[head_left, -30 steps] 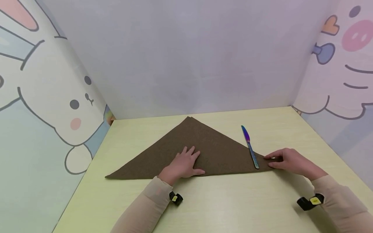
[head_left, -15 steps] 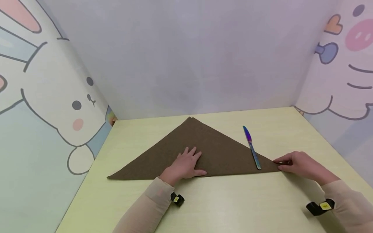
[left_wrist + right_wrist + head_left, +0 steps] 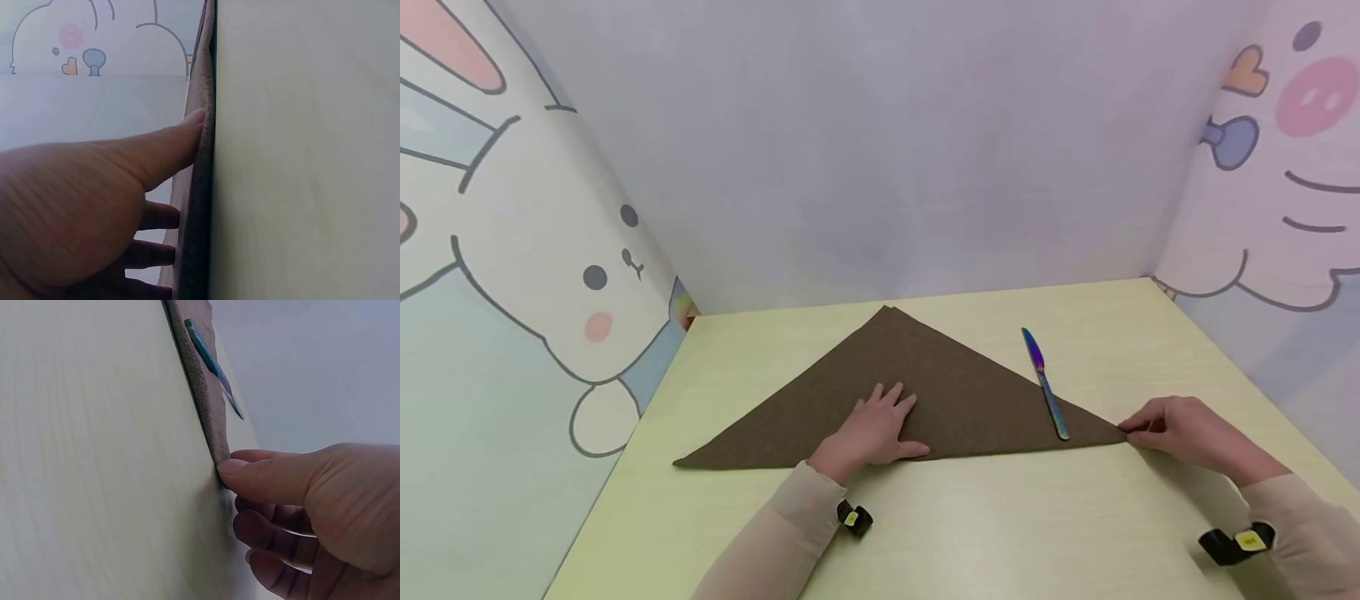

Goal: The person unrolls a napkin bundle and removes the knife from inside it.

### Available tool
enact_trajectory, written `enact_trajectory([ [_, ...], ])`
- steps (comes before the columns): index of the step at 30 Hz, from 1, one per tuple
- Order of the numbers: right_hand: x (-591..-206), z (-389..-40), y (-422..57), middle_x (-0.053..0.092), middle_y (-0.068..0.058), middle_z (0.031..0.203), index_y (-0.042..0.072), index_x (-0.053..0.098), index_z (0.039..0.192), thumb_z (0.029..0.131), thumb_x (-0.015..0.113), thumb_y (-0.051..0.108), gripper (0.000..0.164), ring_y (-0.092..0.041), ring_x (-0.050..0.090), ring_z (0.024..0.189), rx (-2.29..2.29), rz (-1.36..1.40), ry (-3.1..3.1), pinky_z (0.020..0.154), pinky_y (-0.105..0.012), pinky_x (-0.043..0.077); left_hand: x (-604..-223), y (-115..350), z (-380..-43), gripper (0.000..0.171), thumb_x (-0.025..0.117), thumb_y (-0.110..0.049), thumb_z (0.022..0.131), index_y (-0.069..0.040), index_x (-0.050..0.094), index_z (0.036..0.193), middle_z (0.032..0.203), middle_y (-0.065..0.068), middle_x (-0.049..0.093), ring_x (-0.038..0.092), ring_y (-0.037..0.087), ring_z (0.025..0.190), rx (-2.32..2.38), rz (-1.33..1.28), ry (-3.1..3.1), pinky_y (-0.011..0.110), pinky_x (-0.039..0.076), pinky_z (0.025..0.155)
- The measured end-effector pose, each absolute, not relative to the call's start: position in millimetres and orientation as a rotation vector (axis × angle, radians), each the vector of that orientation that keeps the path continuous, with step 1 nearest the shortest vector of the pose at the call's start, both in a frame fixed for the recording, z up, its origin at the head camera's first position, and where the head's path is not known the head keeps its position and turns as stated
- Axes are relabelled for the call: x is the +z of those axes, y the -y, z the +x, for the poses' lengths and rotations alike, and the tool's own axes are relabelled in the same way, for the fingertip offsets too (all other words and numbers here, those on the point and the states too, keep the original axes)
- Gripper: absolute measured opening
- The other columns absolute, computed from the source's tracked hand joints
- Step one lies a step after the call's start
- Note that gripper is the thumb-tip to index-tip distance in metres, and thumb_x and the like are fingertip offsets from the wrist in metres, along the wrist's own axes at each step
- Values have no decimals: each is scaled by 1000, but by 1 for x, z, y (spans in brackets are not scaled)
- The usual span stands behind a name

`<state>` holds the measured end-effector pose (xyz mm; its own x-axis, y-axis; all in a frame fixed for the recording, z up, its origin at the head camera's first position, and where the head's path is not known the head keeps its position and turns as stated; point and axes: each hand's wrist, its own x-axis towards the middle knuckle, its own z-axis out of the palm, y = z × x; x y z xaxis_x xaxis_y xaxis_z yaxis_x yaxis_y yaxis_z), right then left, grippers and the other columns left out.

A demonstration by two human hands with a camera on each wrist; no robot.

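A brown cloth (image 3: pixel 970 392), folded into a wide triangle, lies on the table with its peak toward the back wall. My left hand (image 3: pixel 872 427) rests flat on its middle, fingers spread, thumb along the near folded edge; the left wrist view shows that thumb (image 3: pixel 181 137) against the fold. At the cloth's right corner my right hand (image 3: pixel 1183 433) pinches the tip between thumb and fingers, also seen in the right wrist view (image 3: pixel 269 481). A rainbow-coloured table knife (image 3: pixel 1047 385) lies across the cloth's right slope, handle on the cloth and blade beyond it on the table.
The pale wooden table (image 3: pixel 970 525) is bordered by a plain back wall (image 3: pixel 880 150). Side walls carry cartoon prints, a rabbit (image 3: pixel 550 275) on the left and a pig-nosed figure (image 3: pixel 1285 208) on the right.
My right hand has slid rightward along the cloth to its very tip, exposing more of the corner. The left hand stays in place on the cloth; the knife has not moved on it.
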<state>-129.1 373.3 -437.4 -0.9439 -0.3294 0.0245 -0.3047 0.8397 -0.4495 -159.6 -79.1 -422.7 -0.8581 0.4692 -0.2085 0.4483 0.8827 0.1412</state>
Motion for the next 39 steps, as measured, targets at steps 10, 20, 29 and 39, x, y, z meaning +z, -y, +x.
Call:
enact_trajectory([
  [10, -433, -129, -371, 65, 12, 86, 19, 76, 96, 80, 79, 23, 16, 4, 55, 76, -724, -523, -3011, 61, -23, 47, -426, 82, -160, 84, 58, -64, 86, -17, 35, 151, 157, 10, 23, 19, 40, 142, 124, 690, -2829, 59, 31, 105],
  [20, -417, -135, -317, 68, 7, 88, 6, 74, 106, 86, 72, 37, 37, -5, 59, 75, -847, -516, -3084, 62, -25, 50, -414, 95, -157, 86, 57, -64, 86, -16, 30, 153, 158, 12, 21, 19, 37, 143, 170, 654, -2802, 58, 30, 106],
  [29, -422, -144, -279, 71, -6, 92, -1, 70, 111, 87, 69, 46, 54, -22, 65, 82, -894, -347, -3113, 72, -41, 53, -403, 148, -147, 86, 60, -60, 87, -11, 33, 151, 156, 17, 23, 20, 42, 142, 228, 535, -2841, 61, 28, 106],
  [39, -429, -148, -266, 68, -16, 94, -7, 63, 117, 87, 69, 47, 62, -29, 64, 84, -891, -225, -3140, 74, -47, 52, -414, 193, -146, 88, 61, -60, 86, -8, 32, 151, 156, 18, 21, 18, 41, 143, 300, 412, -2853, 61, 27, 106],
])
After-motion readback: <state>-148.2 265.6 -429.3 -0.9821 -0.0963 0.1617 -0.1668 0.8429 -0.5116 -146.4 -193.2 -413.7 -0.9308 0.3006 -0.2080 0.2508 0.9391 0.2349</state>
